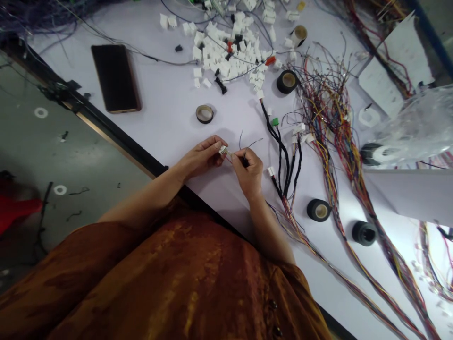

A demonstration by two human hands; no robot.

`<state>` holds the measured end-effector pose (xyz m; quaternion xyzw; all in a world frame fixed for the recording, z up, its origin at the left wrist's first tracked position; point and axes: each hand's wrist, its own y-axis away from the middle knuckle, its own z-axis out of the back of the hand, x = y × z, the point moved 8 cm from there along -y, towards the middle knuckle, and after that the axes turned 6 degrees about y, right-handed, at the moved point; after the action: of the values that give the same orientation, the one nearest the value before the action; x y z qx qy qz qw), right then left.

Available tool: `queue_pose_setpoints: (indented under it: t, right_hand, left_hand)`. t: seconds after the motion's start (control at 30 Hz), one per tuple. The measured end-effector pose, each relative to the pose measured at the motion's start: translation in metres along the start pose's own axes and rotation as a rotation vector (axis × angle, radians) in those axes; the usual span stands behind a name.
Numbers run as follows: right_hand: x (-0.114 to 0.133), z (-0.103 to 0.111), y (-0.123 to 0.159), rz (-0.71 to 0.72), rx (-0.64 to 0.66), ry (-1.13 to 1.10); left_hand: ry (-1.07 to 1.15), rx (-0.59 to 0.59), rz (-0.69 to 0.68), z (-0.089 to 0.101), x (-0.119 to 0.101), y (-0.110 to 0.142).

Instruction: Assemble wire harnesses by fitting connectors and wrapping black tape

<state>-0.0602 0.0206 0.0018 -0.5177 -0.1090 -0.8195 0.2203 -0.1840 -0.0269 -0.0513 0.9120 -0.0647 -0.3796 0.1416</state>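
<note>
Far across the pale worktop [159, 113] sits a pile of white plugs [226, 59]. Nearer, with pinched fingers, the left hand [205, 153] grips a small plug [222, 150] and the right hand [249, 171] a thin wire [229, 154] beside it; pushing crooked might bend the wire.

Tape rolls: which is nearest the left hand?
The slim roll just beyond the left hand, right of the phone; the other rolls lie farther right.

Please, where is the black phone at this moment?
In the head view, the black phone lies at upper left on the table, between the table's dark edge and a tape roll.
</note>
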Motion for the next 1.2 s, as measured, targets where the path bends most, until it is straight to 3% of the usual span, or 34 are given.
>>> queue_pose_setpoints:
  t: [0.43,0.7,0.93,1.2]
  right_hand:
    - [-0.008,-0.005,0.002,-0.044,0.005,-0.012]
    - [-0.009,-0.006,0.004,-0.056,0.018,-0.031]
    - [-0.009,-0.006,0.007,-0.005,-0.004,-0.006]
    - [-0.006,-0.009,0.011,0.149,-0.031,0.057]
  left_hand:
    - [-0.275,-0.045,-0.112,0.002,-0.01,-0.001]
    - [-0.328,-0.05,-0.116,0.001,-0.011,-0.001]
    - [-0.41,-0.048,-0.164,-0.005,-0.015,0.002]
    - [-0.513,0.055,-0.236,-0.011,-0.012,0.003]
